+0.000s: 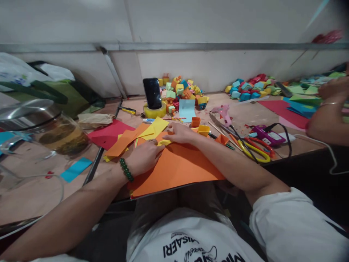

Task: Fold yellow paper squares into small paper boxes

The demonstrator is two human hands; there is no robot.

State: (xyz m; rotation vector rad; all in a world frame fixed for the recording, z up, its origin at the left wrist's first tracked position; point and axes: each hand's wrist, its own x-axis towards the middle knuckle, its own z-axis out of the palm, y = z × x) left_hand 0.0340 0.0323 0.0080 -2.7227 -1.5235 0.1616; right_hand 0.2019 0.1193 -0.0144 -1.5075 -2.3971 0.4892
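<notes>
In the head view, an orange paper sheet (185,163) lies at the table's front edge, under my forearms. A small folded piece of yellow paper (165,142) is pinched between my two hands just above it. My left hand (144,156), with a ring and a green bead bracelet, grips its left side with bent fingers. Over its far side curl the fingers of my right hand (178,133); their tips are partly hidden. Just beyond lie yellow paper strips (158,126) and orange strips (120,145). Small folded boxes, one of them a yellow box (203,130), sit right of my right hand.
A phone (152,93) leans on a yellow tape roll (155,111), near a pile of paper cubes (180,91). To the right are a pink glue gun (224,114), yellow-handled scissors (257,155) and another person's arm (331,112). A glass jug (58,134) stands left.
</notes>
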